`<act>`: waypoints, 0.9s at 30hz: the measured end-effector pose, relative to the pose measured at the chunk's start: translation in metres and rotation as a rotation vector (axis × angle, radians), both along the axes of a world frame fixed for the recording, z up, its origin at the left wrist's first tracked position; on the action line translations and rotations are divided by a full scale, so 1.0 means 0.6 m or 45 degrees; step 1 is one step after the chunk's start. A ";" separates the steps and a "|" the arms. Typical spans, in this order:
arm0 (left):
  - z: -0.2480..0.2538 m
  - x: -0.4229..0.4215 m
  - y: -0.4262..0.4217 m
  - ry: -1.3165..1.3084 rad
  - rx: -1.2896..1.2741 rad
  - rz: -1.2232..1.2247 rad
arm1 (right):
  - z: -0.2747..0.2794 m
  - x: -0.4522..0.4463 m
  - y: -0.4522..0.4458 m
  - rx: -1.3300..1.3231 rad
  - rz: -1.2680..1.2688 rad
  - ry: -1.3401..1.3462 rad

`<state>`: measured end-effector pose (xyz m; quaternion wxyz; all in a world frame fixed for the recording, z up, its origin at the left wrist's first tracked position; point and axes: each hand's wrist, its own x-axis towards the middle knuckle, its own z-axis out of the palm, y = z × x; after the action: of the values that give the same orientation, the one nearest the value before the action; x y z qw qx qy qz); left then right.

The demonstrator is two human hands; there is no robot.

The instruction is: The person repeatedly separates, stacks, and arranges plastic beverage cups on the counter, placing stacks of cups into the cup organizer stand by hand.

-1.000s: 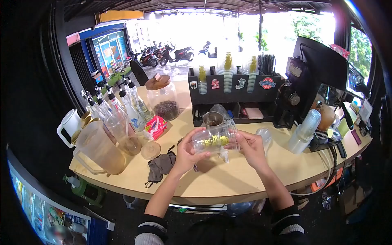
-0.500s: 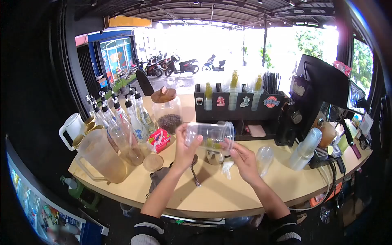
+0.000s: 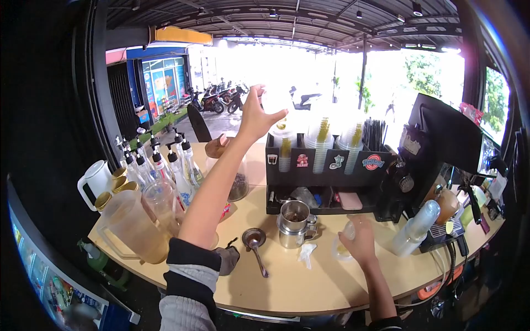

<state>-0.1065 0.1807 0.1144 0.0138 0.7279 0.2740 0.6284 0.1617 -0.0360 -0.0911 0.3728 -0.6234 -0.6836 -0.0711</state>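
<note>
My left hand (image 3: 259,117) is raised over the left end of the black cup holder (image 3: 323,160), its fingers curved around a clear plastic cup (image 3: 282,126). Bright light behind washes out most of that cup. Low on the right, my right hand (image 3: 361,240) closes on a clear plastic cup (image 3: 342,249) on the counter; the hand covers part of it. Between my arms stands a steel drip filter (image 3: 295,214) on a metal cup (image 3: 291,237), with dark contents inside. A ladle (image 3: 254,240) and a crumpled white tissue (image 3: 307,254) lie nearby.
Pump bottles (image 3: 176,165), a plastic pitcher (image 3: 132,226) and a lidded jar (image 3: 238,185) crowd the left. At right are stacked cups (image 3: 415,229) and a black machine (image 3: 411,154). A dark cloth (image 3: 227,259) lies near the counter's front edge (image 3: 298,309).
Both hands held one clear cup before. My left hand has carried it up and forward to the holder, while my right hand has let go and moved down to the other plastic cup.
</note>
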 end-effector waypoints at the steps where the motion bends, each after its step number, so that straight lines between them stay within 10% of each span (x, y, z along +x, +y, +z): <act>1: 0.004 0.007 0.018 0.018 0.003 0.022 | 0.001 -0.003 0.006 0.019 0.015 -0.006; 27: -0.102 0.042 0.097 0.219 -0.406 0.160 | -0.005 -0.007 0.017 0.138 0.054 -0.021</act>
<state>-0.0811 0.2388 0.0532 0.0662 0.7489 0.4151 0.5123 0.1573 -0.0257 -0.0939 0.4019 -0.5870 -0.6949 -0.1050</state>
